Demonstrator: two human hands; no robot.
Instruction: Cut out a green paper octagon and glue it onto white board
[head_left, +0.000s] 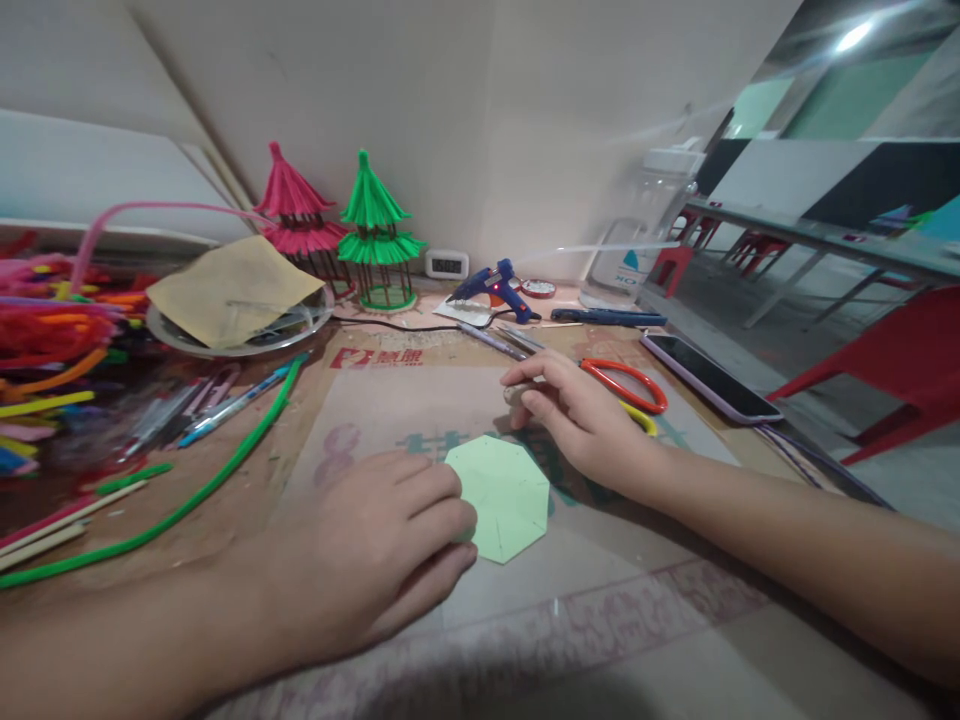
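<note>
A pale green octagonal card (506,500) with short pencil marks near its corners lies in front of me on the covered work surface. My left hand (397,545) is at its left edge, fingers curled together and thumb below, gripping that edge. Beyond the card, my right hand (566,415) pinches a small greyish, roundish piece (514,393) between thumb and fingers; its exact kind is unclear. Just behind the right hand lie scissors with orange and yellow handles (630,385), partly covered by the hand.
Against the wall stand a pink pavilion model (300,215) and a green one (379,240). A blue glue gun (495,285), a clock (447,264), a bottle (634,235) and a phone (709,375) sit behind. Left are a plate (247,348) and bundled pipe cleaners (56,335).
</note>
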